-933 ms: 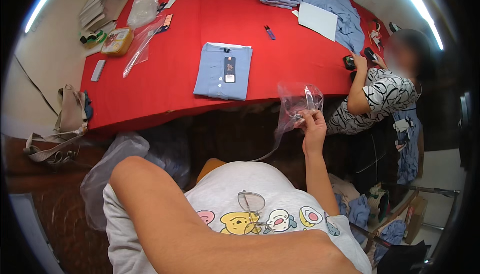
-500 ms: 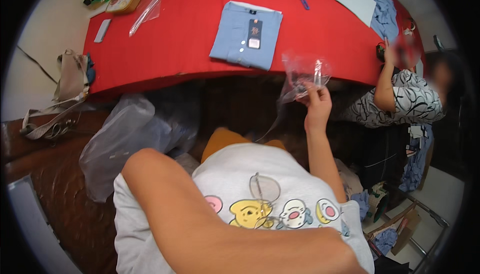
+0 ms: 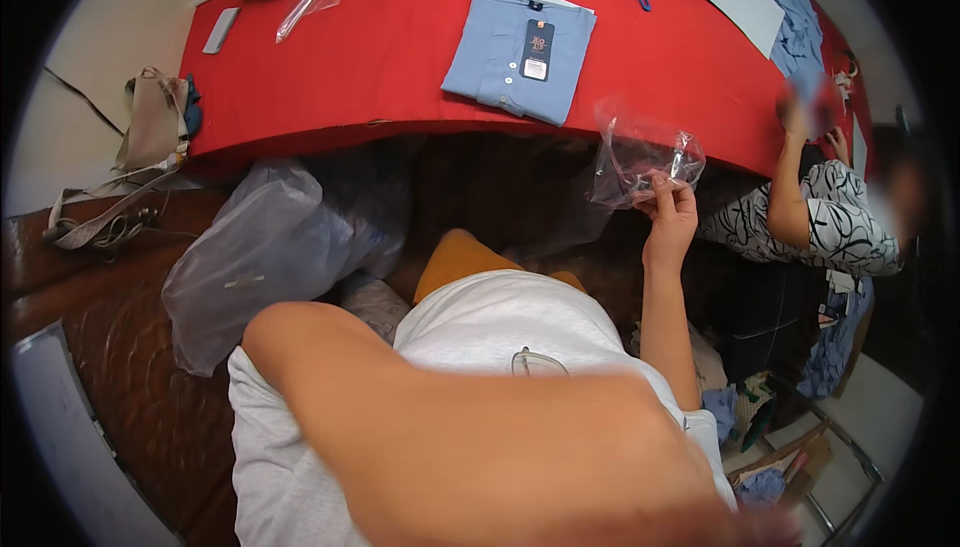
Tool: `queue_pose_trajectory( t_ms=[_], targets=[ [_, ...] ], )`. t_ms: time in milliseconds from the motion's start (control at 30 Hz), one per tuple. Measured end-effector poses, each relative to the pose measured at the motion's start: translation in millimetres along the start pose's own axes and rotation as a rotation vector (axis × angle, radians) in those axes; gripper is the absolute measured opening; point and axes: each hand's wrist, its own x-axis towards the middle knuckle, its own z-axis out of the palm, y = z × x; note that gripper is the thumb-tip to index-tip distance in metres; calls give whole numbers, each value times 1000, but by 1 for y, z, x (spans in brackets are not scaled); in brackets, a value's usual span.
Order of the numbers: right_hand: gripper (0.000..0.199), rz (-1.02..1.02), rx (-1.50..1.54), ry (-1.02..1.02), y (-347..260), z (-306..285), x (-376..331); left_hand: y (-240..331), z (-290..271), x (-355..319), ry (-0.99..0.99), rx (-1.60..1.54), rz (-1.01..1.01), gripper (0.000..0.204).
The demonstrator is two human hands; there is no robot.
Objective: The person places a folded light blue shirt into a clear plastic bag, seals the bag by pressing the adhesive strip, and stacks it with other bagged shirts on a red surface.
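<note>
Right hand (image 3: pixel 670 222) pinching crumpled clear plastic bag (image 3: pixel 640 155) below near counter (image 3: pixel 400 67) edge, bag apparently empty, long axis crosswise, left grip unseen.

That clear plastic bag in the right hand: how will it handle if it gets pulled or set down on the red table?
The clear plastic bag looks thin and crumpled, so it is probably floppy and very light. The right hand pinches only its lower edge, and the glossy film may slip. On the red table it would likely not lie flat.
</note>
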Motion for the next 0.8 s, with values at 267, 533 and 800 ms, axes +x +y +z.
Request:
queue_pose_trajectory(
  t_ms=[267,533,800],
  targets=[
    [6,-31,34,-35,2,20,1,-233,-208,-174,1067,4,-583,82],
    [11,-31,83,-269,25,105,15,-387,-224,-347,1557,-19,-1191,76],
    [11,-33,-47,-322,65,185,71,-222,-259,-159,1171,-10,-752,86]
  ],
)
